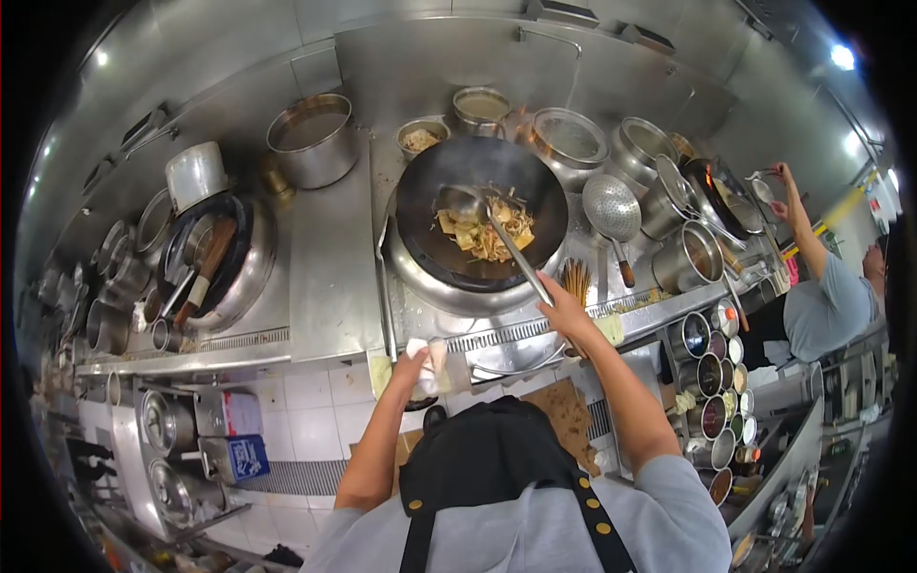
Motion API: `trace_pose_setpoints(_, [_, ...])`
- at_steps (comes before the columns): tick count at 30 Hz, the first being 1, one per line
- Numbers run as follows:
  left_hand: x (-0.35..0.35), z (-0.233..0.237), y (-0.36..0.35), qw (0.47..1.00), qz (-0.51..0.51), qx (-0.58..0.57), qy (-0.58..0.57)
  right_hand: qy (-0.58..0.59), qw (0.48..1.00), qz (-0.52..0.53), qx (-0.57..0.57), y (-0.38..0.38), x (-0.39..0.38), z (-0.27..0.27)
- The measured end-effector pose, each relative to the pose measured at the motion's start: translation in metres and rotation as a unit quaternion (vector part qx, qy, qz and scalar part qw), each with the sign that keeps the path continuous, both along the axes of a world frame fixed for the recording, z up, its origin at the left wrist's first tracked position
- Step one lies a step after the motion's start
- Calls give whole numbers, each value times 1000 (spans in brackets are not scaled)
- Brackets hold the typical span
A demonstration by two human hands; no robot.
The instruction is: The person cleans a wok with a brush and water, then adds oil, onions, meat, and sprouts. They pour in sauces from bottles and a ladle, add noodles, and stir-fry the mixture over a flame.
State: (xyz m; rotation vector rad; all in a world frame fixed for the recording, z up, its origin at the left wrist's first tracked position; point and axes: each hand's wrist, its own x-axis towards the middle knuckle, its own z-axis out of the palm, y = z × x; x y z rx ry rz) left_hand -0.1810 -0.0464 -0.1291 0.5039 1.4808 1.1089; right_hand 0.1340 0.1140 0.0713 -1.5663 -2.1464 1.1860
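Observation:
A large dark wok (430, 250) sits on the metal burner ring in front of me. Sliced, stir-fried food (494, 241) lies in its middle. My right hand (565, 310) is closed round the long handle of a ladle (516, 250), whose bowl rests among the food at the left. At the stove's front edge, my left hand (409, 369) grips a folded white cloth (432, 369). Whether anything lies beneath the cloth is hidden.
A perforated skimmer (612, 208) and a bamboo brush (576, 279) lie right of the wok. Steel pots (312, 143) stand along the back. Seasoning tins (709, 374) line the right. A co-worker (826, 301) handles another wok (718, 201) at the far right.

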Motion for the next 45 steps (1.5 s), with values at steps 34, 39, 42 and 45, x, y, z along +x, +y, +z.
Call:
trace_pose_setpoints(34, [70, 101, 177, 963, 99, 33, -250, -90, 992, 34, -85, -69, 57, 131])
trace_pose_setpoints(39, [67, 158, 139, 944, 98, 30, -314, -150, 987, 22, -56, -58, 63, 131])
trace_pose_setpoints(42, [73, 116, 120, 956, 127, 141, -223, -117, 989, 48, 79, -42, 74, 76])
trace_pose_setpoints(45, [73, 145, 37, 972, 78, 160, -152, -203, 961, 18, 189, -59, 76, 62])
